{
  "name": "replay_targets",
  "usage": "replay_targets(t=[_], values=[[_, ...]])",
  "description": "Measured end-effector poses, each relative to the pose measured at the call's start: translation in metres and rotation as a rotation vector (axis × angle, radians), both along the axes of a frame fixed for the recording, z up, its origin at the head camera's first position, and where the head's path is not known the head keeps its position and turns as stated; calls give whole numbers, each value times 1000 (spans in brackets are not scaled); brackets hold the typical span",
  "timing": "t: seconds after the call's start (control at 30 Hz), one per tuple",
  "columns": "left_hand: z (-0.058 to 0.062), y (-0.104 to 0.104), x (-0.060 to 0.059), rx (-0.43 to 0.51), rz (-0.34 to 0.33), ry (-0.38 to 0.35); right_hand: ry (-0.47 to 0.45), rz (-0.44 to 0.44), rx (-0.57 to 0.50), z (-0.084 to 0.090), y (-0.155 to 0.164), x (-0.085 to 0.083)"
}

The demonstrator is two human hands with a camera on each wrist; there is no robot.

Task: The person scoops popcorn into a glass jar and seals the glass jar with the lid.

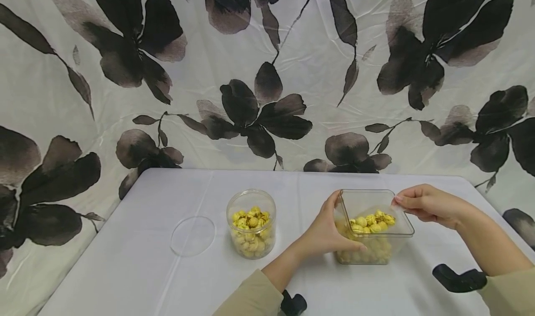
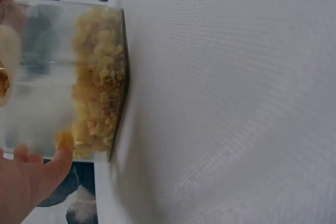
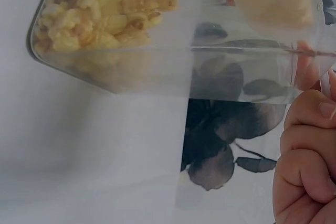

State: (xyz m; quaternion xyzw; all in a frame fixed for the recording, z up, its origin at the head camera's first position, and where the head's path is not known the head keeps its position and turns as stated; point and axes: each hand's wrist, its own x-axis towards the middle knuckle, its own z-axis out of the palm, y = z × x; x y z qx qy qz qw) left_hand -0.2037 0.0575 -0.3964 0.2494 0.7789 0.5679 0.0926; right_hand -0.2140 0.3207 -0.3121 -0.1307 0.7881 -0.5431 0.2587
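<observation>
Two hands work at one square clear container (image 1: 376, 235) of yellow snack pieces on the white table (image 1: 146, 269). Left hand (image 1: 328, 232): fingers and thumb curled round the container's near-left wall, gripping it. Right hand (image 1: 424, 204): fingers curled, fingertips pinching the container's far-right rim. Beyond the left hand, away from the right one, stands a round clear jar (image 1: 251, 223) of the same yellow pieces, uncovered. Farther out on that side, a round clear lid (image 1: 193, 235) lies flat on the table, apart from the jar.
</observation>
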Motion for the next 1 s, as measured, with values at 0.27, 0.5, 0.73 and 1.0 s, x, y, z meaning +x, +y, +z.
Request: replay_targets(t=[0.27, 0.5, 0.73, 1.0], values=[[-1, 0, -1, -3, 0, -10, -74, -76, -18, 4, -2, 3], [0, 1, -1, -7, -1, -13, -100, -186, -15, 3, -3, 14], [1, 1, -1, -7, -2, -21, -103, -241, -105, -3, -2, 29], [2, -1, 0, -11, -7, -21, -105, -282, -231, -8, -1, 39]])
